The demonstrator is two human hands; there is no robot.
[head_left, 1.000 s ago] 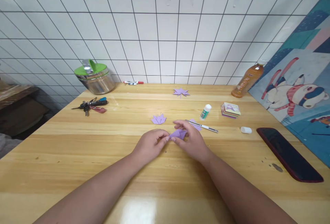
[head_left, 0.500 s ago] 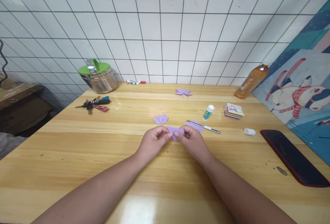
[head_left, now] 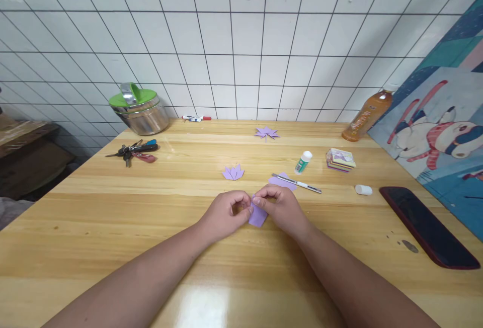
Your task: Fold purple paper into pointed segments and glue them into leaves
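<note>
A small folded piece of purple paper (head_left: pixel 258 216) hangs between my two hands, just above the table. My left hand (head_left: pixel 228 213) pinches its left edge between thumb and fingers. At the paper's top, my right hand (head_left: pixel 279 207) pinches it too, and the fingertips partly hide that end. Beyond my hands lies a purple folded paper piece with several points (head_left: pixel 233 172). A silver pen-like tool (head_left: pixel 302 184) rests across a flat purple paper (head_left: pixel 282 181) beside my right hand. Farther back is a purple paper shape like a leaf or flower (head_left: pixel 266 133).
An uncapped glue stick (head_left: pixel 303 162) stands near a stack of coloured paper (head_left: pixel 340 160); a white cap (head_left: pixel 363 190) and a phone (head_left: pixel 428 227) lie to the right. At the back are a bottle (head_left: pixel 368 115), a marker (head_left: pixel 196 118), a green-lidded pot (head_left: pixel 141 111) and keys (head_left: pixel 134 152).
The purple paper in my hands has turned and now hangs lower, with more of its face showing below my fingertips. Both hands still pinch it. The view has shifted slightly.
</note>
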